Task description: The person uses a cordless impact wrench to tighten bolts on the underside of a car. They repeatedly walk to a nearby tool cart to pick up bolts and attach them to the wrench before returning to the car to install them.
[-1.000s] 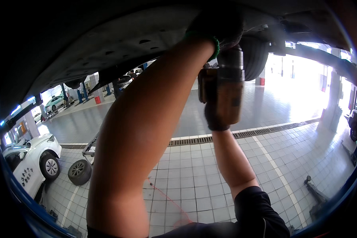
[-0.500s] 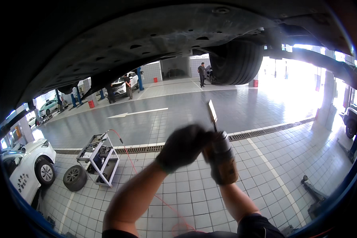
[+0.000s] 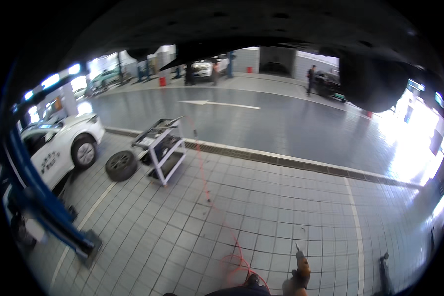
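Observation:
Low in the picture, right of centre, my right hand (image 3: 293,284) in a dark glove is closed around an orange and dark cordless drill (image 3: 304,266). A thin bit at its front points up and away, over the tiled floor. Part of the hand is cut off by the lower edge. My left hand is out of sight. Overhead, the dark underside of a raised car (image 3: 217,27) spans the top, with a blurred wheel (image 3: 372,84) hanging at the right.
A tool cart (image 3: 164,150) stands left of centre beside a loose wheel (image 3: 121,166). Farther left are a white car (image 3: 59,143) and a blue lift post (image 3: 37,197). A red hose (image 3: 238,246) trails over the floor. One person (image 3: 311,80) stands far off; a floor drain (image 3: 261,159) runs across.
The view has turned left and downward. My left hand, which was up beside the drill, has left the picture. My right hand has lowered the drill to the bottom edge.

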The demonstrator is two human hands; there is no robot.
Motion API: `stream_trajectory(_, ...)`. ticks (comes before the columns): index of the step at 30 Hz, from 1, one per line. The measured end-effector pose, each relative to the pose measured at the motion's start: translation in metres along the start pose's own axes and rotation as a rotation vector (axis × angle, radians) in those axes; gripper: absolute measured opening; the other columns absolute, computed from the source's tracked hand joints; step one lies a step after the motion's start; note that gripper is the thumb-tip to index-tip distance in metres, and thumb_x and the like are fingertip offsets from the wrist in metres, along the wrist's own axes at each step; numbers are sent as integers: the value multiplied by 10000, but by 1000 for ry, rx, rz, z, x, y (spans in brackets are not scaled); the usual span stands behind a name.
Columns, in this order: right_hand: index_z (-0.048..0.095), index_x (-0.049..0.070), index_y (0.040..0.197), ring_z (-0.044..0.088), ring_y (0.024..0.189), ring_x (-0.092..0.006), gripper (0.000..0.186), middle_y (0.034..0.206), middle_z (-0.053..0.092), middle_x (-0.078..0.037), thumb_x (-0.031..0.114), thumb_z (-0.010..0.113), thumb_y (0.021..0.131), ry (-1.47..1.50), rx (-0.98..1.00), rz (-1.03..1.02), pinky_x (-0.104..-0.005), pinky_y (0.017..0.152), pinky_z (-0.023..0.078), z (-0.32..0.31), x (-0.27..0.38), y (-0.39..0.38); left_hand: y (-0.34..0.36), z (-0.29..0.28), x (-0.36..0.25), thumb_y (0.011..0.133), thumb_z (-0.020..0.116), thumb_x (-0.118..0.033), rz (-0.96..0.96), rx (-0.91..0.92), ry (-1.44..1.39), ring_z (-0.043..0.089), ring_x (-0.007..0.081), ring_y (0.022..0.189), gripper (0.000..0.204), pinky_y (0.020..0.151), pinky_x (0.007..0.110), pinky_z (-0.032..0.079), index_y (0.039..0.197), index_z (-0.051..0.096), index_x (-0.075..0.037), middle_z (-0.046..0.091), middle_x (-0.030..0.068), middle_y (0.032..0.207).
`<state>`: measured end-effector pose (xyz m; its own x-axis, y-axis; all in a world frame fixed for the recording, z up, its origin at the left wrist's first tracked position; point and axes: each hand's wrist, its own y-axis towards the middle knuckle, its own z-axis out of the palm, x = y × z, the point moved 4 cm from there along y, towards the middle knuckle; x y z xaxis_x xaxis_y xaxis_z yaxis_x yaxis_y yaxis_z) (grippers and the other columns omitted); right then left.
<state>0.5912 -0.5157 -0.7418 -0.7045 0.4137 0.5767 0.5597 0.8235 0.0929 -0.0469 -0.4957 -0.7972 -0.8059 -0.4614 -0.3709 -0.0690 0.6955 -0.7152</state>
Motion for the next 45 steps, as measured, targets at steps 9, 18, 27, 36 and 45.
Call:
stream_trajectory(9,644,60,1128,683,868,-326,332,937,689,-156,227,692,844,-25,378,-388,-418,766,549,86,155,-30,-9,-30,70,1001,670,-155,-112,-134,-675,722,263,844,209,796,393,616,1126,690,12,702,139,949)
stream_trajectory(18,620,86,1216,704,869,-327,360,968,705,-153,229,640,886,108,617,-1063,-409,788,559,159,404,-31,-9,-234,-83,979,706,-154,420,-171,-1521,738,261,870,271,854,398,637,1118,682,77,722,158,986)
stream_trajectory(27,659,66,1050,677,841,-239,289,916,689,-107,350,648,997,110,991,-1193,-377,729,538,248,577,-49,-8,-346,-53,1038,630,-150,522,-474,-1862,708,253,997,179,956,421,612,1126,629,7,696,149,1108)
stream_trajectory(36,650,77,1198,618,745,-65,309,878,674,22,223,777,958,463,920,-1205,-248,627,487,334,732,-97,2,-504,12,1065,600,-190,963,-705,-1821,660,268,983,123,1003,518,540,1073,603,-68,658,99,1041)
stream_trajectory(45,577,49,1350,644,1051,-173,515,1167,663,-63,157,792,894,1145,845,-999,-345,942,548,346,947,-207,-28,-715,111,1042,638,-215,1482,-413,-1757,667,294,1072,169,1067,550,509,1169,619,-105,687,84,1130)
